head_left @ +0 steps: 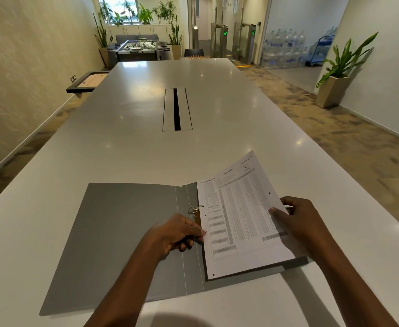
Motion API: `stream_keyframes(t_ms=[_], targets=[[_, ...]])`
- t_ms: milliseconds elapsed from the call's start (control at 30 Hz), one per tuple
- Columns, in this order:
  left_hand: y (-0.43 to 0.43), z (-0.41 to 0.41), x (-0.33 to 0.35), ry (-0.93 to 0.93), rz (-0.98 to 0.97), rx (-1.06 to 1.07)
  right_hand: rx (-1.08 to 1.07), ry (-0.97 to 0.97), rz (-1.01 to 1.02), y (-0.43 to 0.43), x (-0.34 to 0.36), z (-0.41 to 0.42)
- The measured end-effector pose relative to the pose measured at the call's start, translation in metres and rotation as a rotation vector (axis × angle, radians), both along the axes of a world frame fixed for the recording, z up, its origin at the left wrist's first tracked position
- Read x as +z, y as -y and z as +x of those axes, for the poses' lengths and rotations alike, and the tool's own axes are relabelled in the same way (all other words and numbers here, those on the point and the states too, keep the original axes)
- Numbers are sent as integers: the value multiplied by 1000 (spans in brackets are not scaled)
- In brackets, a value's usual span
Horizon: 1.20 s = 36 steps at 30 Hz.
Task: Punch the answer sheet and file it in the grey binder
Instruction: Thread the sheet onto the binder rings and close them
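Filing step in hand, by the look of it; no punch anywhere in view. Binder (127,232) lying open and flat on the white counter (146,149), near edge, left cover spread wide, right cover mostly hidden under the sheet (241,215). Sheet resting over the right cover, left margin at the ring mechanism (195,210), far right corner lifted and curling off the cover. Small dark dots along the right edge and at the corners; whether real punch holes sit in the left margin, too fine to tell.

Left hand (177,234) at the spine, fingers curled in a grip on the near ring or its lever, fingertips touching the sheet's left edge. Right hand (300,223) pinching the sheet's right edge, thumb on top, fingers beneath.

Next move, as a judgement: rings opened, margin holes lined up over both prongs, sheet slid left and pressed down, rings snapped closed, cover folded over. Calls for a level sheet and both hands working together; a skewed margin could miss a prong or tear.

Room: bare counter far and to both sides, cable slot (176,109) well apart at the middle. Binder's near corner close to the counter's near edge, so little slack toward the body.
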<state>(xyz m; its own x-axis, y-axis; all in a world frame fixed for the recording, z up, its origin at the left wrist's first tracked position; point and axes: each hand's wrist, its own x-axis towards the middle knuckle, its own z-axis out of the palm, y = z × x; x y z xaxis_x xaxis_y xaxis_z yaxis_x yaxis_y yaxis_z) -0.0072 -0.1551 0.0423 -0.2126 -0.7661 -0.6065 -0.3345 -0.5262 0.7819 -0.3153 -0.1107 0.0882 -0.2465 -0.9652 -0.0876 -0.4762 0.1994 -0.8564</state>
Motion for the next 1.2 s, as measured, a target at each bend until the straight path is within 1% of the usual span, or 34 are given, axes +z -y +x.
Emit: stream_keyframes(t_ms=[233,367,567,767,900,1033,1100,1200], targets=[[-2,-7,3,47,-28,7,-2,17,12,1,-5,-6],[-7,-9,2,23,-59,98,-4,42,14,2,-8,-7],[-9,-14,0,42,-100,187,15,71,21,3,-14,-7],[-13,-21,-6,123,-163,236,18,87,29,4,-20,-9],[-13,-27,-11,188,-287,321,33,110,58,4,-26,-10],[-9,-30,-5,369,-474,371,60,166,94,5,-31,-10],[-8,-30,0,413,-540,365,68,194,119,7,-33,-10],[-5,-30,5,434,-624,358,110,143,154,11,-37,-10]])
